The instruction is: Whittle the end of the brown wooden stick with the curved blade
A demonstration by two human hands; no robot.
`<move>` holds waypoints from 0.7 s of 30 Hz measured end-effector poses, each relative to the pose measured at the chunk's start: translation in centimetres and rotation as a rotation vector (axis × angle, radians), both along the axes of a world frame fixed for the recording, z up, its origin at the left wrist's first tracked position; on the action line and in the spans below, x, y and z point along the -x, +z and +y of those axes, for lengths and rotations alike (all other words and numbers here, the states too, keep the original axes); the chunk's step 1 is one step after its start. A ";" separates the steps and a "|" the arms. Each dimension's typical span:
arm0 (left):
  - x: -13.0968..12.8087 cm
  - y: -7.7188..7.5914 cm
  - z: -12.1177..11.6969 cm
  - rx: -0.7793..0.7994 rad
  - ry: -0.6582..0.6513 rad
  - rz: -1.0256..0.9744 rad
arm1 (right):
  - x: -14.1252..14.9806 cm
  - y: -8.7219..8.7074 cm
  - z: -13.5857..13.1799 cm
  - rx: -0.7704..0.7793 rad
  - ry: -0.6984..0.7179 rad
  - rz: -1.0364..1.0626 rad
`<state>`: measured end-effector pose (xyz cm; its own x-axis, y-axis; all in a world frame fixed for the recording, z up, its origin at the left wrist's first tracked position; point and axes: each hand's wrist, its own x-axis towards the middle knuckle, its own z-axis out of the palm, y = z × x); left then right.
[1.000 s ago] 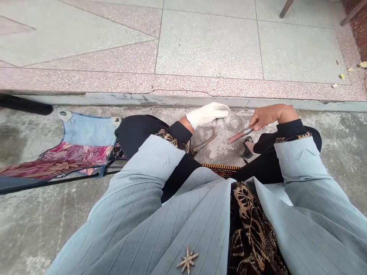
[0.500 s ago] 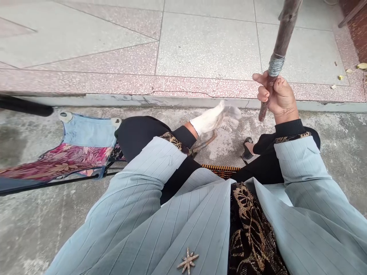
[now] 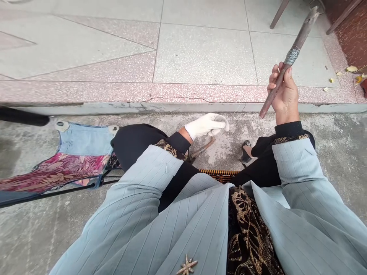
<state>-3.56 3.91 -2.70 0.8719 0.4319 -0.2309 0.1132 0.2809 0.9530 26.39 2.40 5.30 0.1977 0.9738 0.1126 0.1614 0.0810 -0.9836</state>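
Note:
My right hand (image 3: pixel 282 93) is bare and raised at the right, fingers wrapped round a long brown wooden stick (image 3: pixel 301 36) that slants up to the right. A band of grey thread (image 3: pixel 291 56) is wound on the stick just above my fingers. My left hand (image 3: pixel 207 125) wears a white knitted glove and hovers low between my knees with its fingers curled together. A thin thread seems to run from the gloved fingers toward the stick, too faint to be sure. Below the glove a curved brown piece (image 3: pixel 203 147) lies on the concrete.
A folding stool with blue and floral cloth (image 3: pixel 71 160) stands at my left. A raised terrazzo step (image 3: pixel 114 93) crosses ahead. Chair legs (image 3: pixel 279 13) show at the top right. My sandalled foot (image 3: pixel 246 152) rests on the concrete, and a woven edge (image 3: pixel 219 173) lies under me.
My right hand lifted the stick from low between my knees to head height, then tilted it right. The gloved left hand opened briefly, then curled closed again.

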 end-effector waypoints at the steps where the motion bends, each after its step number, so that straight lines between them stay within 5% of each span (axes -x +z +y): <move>1: 0.1 -0.2 0.1 -0.019 0.037 0.032 | -0.2 0.3 -0.1 0.004 -0.028 -0.062; 9: 1.4 -0.7 1.3 -0.161 0.178 0.330 | -4.4 0.9 -0.9 -0.065 -0.185 0.004; 14: 2.9 -1.5 3.1 -0.469 0.219 0.654 | -7.0 1.7 -1.5 -0.516 -0.267 0.903; 17: 4.3 -2.4 4.7 -0.740 0.210 0.862 | -7.3 3.2 -2.5 -0.549 -0.132 1.408; 21: 6.5 -3.7 6.6 -0.791 0.208 1.170 | -8.0 4.8 -4.3 -0.642 -0.093 1.616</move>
